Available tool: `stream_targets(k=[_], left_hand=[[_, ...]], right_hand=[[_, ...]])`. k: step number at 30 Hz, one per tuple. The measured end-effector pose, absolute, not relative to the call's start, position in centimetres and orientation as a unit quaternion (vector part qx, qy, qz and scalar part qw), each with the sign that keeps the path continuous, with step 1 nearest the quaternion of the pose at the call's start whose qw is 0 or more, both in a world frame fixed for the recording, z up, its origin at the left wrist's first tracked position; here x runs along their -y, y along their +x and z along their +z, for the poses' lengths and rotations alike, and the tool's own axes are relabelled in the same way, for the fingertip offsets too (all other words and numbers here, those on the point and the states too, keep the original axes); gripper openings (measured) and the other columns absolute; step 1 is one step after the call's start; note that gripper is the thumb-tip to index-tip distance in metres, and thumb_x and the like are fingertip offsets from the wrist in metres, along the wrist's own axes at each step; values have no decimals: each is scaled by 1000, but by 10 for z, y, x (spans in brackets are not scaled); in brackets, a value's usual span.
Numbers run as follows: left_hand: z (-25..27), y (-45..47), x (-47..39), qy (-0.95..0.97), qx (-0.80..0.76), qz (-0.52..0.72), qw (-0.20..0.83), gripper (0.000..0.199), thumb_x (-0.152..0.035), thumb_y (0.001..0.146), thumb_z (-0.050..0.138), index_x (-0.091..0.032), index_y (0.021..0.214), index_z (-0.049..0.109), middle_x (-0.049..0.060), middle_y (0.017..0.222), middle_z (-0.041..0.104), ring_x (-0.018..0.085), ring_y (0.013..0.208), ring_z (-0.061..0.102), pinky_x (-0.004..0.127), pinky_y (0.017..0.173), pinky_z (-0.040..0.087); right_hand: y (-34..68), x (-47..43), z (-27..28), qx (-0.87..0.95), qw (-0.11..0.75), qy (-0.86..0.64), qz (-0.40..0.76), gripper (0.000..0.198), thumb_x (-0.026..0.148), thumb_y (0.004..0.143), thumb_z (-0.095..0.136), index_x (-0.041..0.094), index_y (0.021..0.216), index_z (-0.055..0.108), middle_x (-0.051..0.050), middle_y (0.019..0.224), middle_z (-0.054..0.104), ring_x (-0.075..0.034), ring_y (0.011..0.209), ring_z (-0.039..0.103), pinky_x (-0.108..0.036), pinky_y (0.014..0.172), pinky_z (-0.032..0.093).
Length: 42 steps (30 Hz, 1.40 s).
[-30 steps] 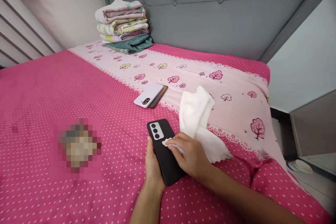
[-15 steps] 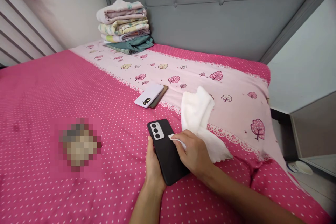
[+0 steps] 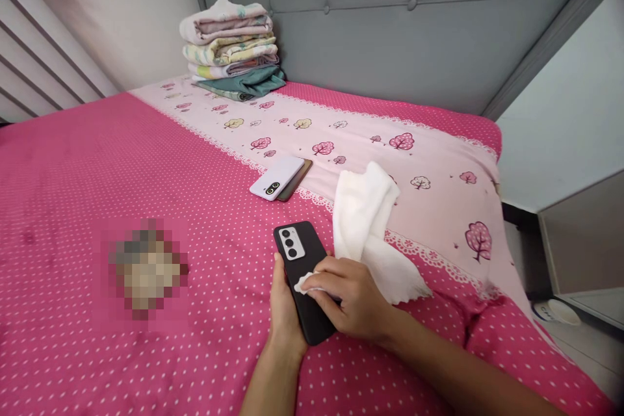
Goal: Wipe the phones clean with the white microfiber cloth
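A black smartphone (image 3: 311, 244) lies tilted, back side up, its light camera panel with three dark lenses at the upper left corner. My left hand (image 3: 284, 309) is closed around its left edge from below, the thumb along the side; the other fingers are mostly hidden under it. My right hand (image 3: 351, 296) pinches a white cloth (image 3: 365, 205) and presses a bunched bit of it against the lower half of the phone's back. Most of the cloth spreads over the bed behind that hand, and whether the pinched bit joins it is hidden.
Beyond the black phone, a lilac phone (image 3: 273, 177) rests partly on a brownish one (image 3: 298, 182). Folded fabrics (image 3: 229, 45) are stacked by the grey headboard (image 3: 370, 39). A blurred-out patch (image 3: 149, 273) covers something at left on the pink dotted bedspread (image 3: 214, 351).
My right hand has slid down and left across the phone's back with the white cloth. The cloth behind it has shifted slightly. My left hand and the phone stay nearly still.
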State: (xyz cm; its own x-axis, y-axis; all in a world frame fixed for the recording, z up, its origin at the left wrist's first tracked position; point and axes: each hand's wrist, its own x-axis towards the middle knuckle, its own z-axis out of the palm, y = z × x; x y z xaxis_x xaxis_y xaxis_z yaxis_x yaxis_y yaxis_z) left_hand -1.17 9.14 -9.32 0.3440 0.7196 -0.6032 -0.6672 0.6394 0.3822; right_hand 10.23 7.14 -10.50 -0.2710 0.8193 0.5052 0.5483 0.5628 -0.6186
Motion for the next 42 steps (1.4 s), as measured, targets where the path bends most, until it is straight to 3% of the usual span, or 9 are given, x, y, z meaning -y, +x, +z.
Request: stream_targets(k=[6,12,25,42], left_hand=[[-93,-13,-91,35,-368,424,827,57,-51,85,34,-3,84,66,13,68,68,20,60,65,29,61,52],[-93,-12,-90,27,-399,429,810,52,-51,83,38,-7,87,65,14,78,70,22,68,66,32,63,53],[-89,-11,-89,53,-472,423,772,49,-51,83,40,-10,90,67,11,73,71,24,66,67,38,74,51],[-94,-12,-92,32,-390,419,819,56,-52,84,36,-4,90,65,15,75,69,23,66,66,34,65,53]], right_hand=[[101,-71,-105,787,420,-418,168,18,16,83,48,21,89,65,-2,78,61,-13,68,56,-27,64,42],[102,-71,-105,752,409,-487,173,20,16,84,46,20,91,64,-3,81,60,-14,73,56,-26,66,44],[104,-75,-108,664,359,-639,148,22,17,85,44,22,92,64,-3,88,63,-17,80,61,-29,73,46],[104,-72,-105,779,403,-454,158,20,16,85,45,19,89,64,-3,79,61,-13,71,56,-26,65,43]])
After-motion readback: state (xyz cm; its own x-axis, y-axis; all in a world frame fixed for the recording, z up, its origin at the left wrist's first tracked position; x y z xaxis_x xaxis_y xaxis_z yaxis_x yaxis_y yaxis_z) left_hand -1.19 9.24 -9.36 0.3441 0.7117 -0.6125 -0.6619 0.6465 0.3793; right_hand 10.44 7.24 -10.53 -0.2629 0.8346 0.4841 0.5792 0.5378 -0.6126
